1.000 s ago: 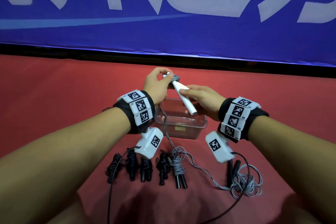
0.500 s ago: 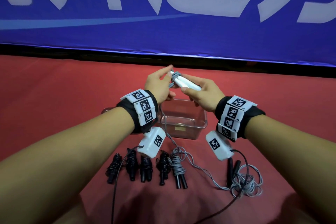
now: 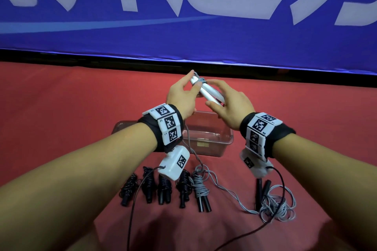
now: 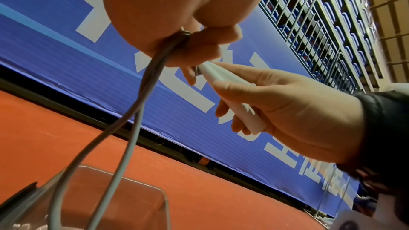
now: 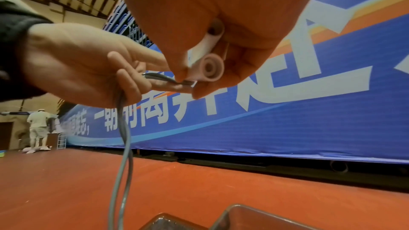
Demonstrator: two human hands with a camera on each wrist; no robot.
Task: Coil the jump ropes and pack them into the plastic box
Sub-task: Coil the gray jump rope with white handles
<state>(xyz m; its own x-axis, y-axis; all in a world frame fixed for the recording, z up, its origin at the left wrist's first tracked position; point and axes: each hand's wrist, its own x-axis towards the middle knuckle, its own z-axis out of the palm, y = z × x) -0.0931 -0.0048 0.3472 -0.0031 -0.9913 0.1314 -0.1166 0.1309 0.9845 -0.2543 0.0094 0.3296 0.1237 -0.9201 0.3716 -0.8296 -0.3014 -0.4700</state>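
Above the clear plastic box, my right hand grips a pair of white jump-rope handles, held together. My left hand pinches the grey cord where it winds round the handles' far end. From there the cord hangs in two strands past the box to the red mat. In the right wrist view the handles' round ends face the camera, with the left hand gripping the cord beside them.
Near me on the mat lies a row of coiled ropes, several black and one grey. A loose grey rope with black handles lies at the right. A clear lid sits left of the box. A blue banner bounds the mat.
The right hand has turned the handles and shifted its grip along them. The left hand has carried the grey cord around their far end. Both hands sit slightly higher.
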